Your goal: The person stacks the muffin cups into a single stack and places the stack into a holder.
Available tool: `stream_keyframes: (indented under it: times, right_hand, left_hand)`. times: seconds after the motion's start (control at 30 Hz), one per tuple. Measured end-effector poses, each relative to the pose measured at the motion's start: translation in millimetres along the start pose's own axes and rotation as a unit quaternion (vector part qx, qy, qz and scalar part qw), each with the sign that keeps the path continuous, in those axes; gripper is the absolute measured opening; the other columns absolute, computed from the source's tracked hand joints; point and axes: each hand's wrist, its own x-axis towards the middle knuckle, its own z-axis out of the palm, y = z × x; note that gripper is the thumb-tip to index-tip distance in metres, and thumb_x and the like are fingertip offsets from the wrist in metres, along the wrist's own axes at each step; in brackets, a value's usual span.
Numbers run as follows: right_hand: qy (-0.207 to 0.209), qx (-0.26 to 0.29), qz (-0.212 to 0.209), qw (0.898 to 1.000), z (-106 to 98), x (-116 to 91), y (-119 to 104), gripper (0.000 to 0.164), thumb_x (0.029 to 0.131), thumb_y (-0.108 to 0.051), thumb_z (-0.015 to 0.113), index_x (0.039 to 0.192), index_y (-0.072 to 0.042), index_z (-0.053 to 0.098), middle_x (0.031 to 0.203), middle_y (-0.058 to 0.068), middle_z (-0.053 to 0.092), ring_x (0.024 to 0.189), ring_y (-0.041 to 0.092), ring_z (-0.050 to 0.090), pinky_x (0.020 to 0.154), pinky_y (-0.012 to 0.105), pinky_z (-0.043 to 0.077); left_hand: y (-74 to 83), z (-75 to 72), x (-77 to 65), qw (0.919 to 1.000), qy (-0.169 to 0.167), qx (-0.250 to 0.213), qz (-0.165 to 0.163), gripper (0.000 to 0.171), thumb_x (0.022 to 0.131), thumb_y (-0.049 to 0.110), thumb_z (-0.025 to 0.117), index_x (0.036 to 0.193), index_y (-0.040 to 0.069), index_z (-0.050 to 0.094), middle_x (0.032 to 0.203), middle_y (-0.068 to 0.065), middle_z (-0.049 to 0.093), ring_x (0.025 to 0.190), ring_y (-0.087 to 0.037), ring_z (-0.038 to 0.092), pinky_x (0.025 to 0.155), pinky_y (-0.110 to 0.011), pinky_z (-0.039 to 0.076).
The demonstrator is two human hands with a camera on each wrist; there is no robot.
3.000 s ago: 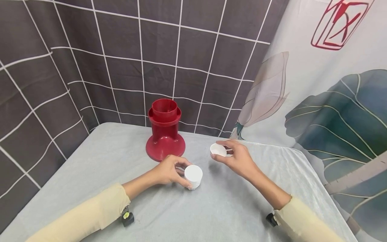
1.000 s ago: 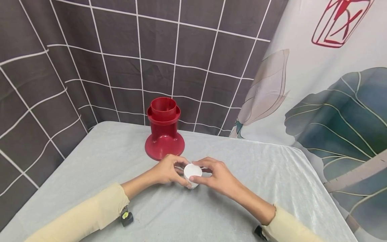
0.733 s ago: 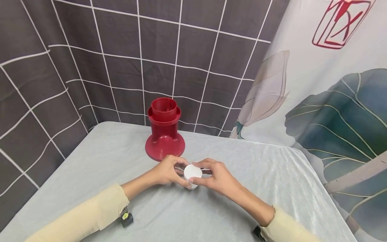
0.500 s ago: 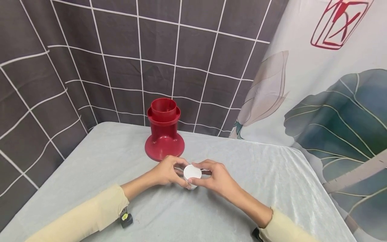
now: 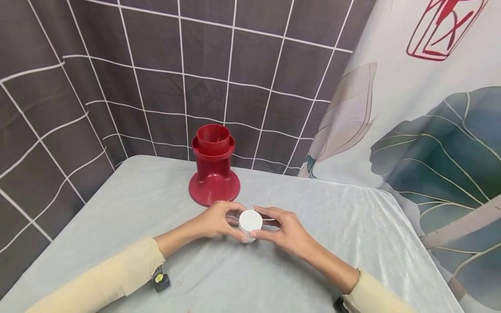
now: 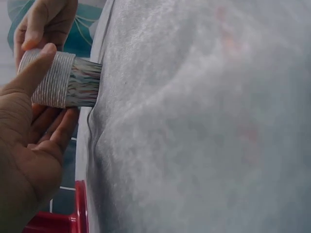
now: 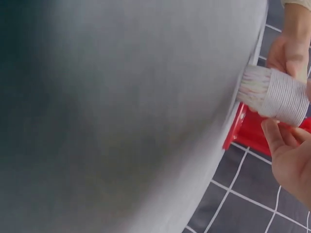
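A small round white ribbed container (image 6: 57,80) stands upright on the table. Its lower band is streaked with thin coloured lines, and a flat white lid (image 5: 250,220) covers its top. My left hand (image 5: 219,221) grips the container from the left, thumb on the near side and fingers behind it. From the right, my right hand (image 5: 287,230) pinches the lid's edge between thumb and forefinger. In the right wrist view its fingertips touch the upper end of the ribbed side. Whatever is inside the container is hidden.
Behind my left hand stands a glossy red stand (image 5: 214,167) with a wide round base and a hollow cup-like top. A pale grey cloth covers the table (image 5: 156,191). Dark gridded fabric (image 5: 156,82) hangs behind it, leaf-printed fabric (image 5: 430,143) on the right.
My right hand has brought the white lid from the right onto the container in my left hand. Its fingertips have since shifted slightly right along the lid. The left hand has stayed put.
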Motion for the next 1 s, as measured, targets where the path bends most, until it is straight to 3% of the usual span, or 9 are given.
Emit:
stream_keyframes:
  times: [0.33, 0.53, 1.0]
  right_hand:
    - [-0.025, 0.03, 0.03, 0.999, -13, 4, -1, 0.053, 0.088, -0.01, 0.097, 0.136, 0.0, 0.078, 0.133, 0.016, 0.082, 0.115, 0.028, 0.085, 0.101, 0.034, 0.069]
    - [-0.02, 0.073, 0.052, 0.996, -8, 9, -8, 0.052, 0.087, -0.006, 0.096, 0.135, 0.001, 0.077, 0.132, 0.019, 0.082, 0.114, 0.028, 0.085, 0.099, 0.032, 0.069]
    - [0.026, 0.078, 0.021, 0.996, -5, 45, -44, 0.05, 0.089, -0.004, 0.094, 0.136, 0.0, 0.077, 0.136, 0.015, 0.081, 0.117, 0.03, 0.084, 0.1, 0.031, 0.068]
  left_hand:
    - [6.4, -4.5, -4.1, 0.9986, 0.021, -0.048, 0.014, 0.059, 0.085, 0.006, 0.098, 0.14, 0.005, 0.076, 0.133, -0.015, 0.079, 0.121, -0.027, 0.079, 0.105, -0.043, 0.068]
    - [10.8, -9.1, -10.5, 0.9978, 0.038, -0.042, 0.034, 0.055, 0.084, 0.005, 0.098, 0.135, 0.003, 0.077, 0.129, -0.016, 0.08, 0.118, -0.029, 0.08, 0.101, -0.04, 0.07]
    - [49.6, -52.6, -23.1, 0.9935, 0.1, 0.007, 0.053, 0.057, 0.084, 0.008, 0.098, 0.137, 0.009, 0.076, 0.13, -0.016, 0.077, 0.112, -0.028, 0.082, 0.098, -0.038, 0.07]
